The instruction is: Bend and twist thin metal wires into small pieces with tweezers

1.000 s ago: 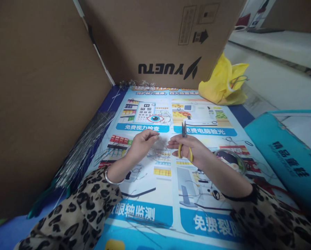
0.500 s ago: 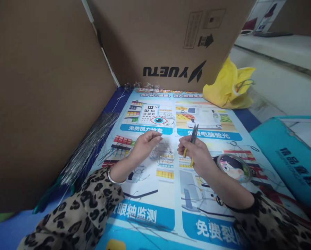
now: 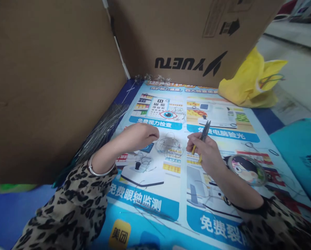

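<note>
Our right hand [image 3: 204,150] closed round yellow-handled pliers [image 3: 205,130]; our left hand [image 3: 138,136] curled, apart; whether gripping, we can't tell. Wire tangle [image 3: 171,145] between, on poster [image 3: 183,205] reading "免费视力检查". Carton [image 3: 171,33] behind bears upside-down "YUETU".

Inverted "YUETU" [image 3: 181,63] and a black arrow [image 3: 230,27] mark the upright brown cardboard panel [image 3: 171,31]; the blue-and-white printed sheet [image 3: 183,194] reads 免费视力检查, 免费电脑验光 and 免费眼轴监测; its yellow rounded-square badge [image 3: 119,234] reads 美团.

Dim, cool light; cardboard panel [image 3: 53,86] in shadow; wire tangle [image 3: 170,146] soft, perhaps motion-blurred; wide-angle stretch at edges.
</note>
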Tool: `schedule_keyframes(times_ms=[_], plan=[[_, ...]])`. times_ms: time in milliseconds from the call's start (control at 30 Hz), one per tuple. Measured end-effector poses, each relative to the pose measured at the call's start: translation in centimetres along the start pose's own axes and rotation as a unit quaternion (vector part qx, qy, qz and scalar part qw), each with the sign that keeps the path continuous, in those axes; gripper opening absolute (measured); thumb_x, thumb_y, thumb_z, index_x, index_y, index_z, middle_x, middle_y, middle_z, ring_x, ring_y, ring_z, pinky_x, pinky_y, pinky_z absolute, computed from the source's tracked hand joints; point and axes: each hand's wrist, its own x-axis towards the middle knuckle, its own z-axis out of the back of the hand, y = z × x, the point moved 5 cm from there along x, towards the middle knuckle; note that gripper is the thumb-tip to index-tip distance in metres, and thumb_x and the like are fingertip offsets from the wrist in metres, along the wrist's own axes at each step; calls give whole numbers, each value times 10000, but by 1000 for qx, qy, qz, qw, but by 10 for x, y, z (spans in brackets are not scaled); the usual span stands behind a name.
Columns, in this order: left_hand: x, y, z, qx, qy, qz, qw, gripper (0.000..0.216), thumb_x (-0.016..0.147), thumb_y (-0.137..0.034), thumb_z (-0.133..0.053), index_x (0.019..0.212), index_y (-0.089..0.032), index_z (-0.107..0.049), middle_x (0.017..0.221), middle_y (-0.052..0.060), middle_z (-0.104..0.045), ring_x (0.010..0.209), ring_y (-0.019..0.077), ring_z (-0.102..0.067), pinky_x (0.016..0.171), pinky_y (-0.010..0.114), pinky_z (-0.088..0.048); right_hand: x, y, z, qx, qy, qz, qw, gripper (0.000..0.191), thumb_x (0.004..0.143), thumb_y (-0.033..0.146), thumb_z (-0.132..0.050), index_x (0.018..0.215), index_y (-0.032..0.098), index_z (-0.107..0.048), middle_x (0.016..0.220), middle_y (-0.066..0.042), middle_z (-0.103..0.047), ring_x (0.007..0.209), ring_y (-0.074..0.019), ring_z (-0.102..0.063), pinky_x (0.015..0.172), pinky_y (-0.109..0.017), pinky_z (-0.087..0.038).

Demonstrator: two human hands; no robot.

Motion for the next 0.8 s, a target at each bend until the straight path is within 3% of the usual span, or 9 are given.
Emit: schedule_keyframes(times_ms=[133,267,533,800], plan=[[-14,-5,-12,143,103,-11,984,200,762,-179,-441,697,-190,-630,729,29,-648,721,164,-566,600,254,-343,0,0,0,-15,3,3,1000,110,728,293,-587,772,196,-561,594,35,-528,529,-96,-513,508,-234,-382],[-24,-6,-15,183,159,-3,970,179,738,-168,-461,700,-180,-636,718,41,-654,687,158,-566,568,246,-325,1,0,0,-28,10,3,1000,94,728,289,-585,757,201,-567,593,33,-523,527,-98,-508,501,-237,-376],[-29,17,-2,239,149,38,959,194,742,-169,-453,693,-190,-640,730,35,-652,684,153,-564,568,241,-327,3,-2,3,-45,2,-2,999,139,705,331,-610,764,209,-583,600,23,-532,544,-114,-517,514,-253,-394],[-23,27,-31,233,169,26,957,183,716,-191,-483,793,-207,-648,803,47,-676,736,194,-599,556,255,-356,2,-2,4,-51,0,-8,999,149,721,322,-610,781,189,-580,620,17,-555,556,-115,-527,528,-248,-378]])
